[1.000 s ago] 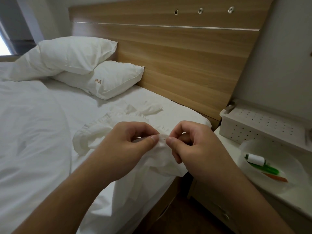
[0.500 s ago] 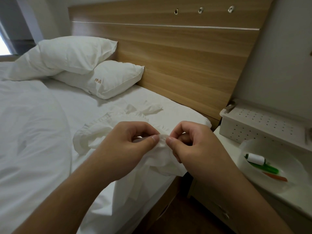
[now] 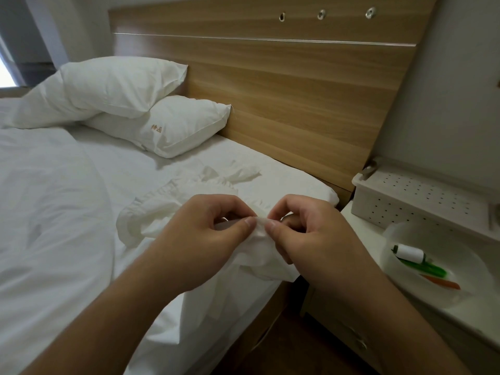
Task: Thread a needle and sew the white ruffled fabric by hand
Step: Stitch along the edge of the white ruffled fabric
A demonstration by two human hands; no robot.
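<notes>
Nearest the camera, two bare forearms reach forward over the edge of the bed (image 3: 81, 212). Both hands meet at a small fold of the white ruffled fabric (image 3: 259, 247): the left hand (image 3: 201, 244) pinches it between thumb and curled fingers, and the right hand (image 3: 313, 239) pinches the same fold just beside it, the two thumb tips almost touching. No needle or thread can be made out between the fingers; it is too fine to tell. Below the hands the fabric hangs over the mattress edge, and beyond them it spreads across the sheet in a loose, gathered heap with its ruffled edge curving round to the left and a few loose ends lying toward the headboard (image 3: 284, 85).

To the right, beside the bed, stands a white bedside table (image 3: 365, 228). On it sits a shallow white bowl (image 3: 405, 234) holding a spool of white thread (image 3: 410, 252), a green stick-like item (image 3: 422, 267) partly under the spool, and an orange one (image 3: 443, 283) just beside it. Behind the bowl is a white perforated box (image 3: 422, 193) against the wall.

Farther off, at the head of the bed, two white pillows (image 3: 173, 128) lie stacked, the lower one marked with small orange embroidery, the upper one tilted across it. A rumpled white duvet (image 3: 40, 185) covers the left side. Three metal fittings sit along the top of the wooden headboard.
</notes>
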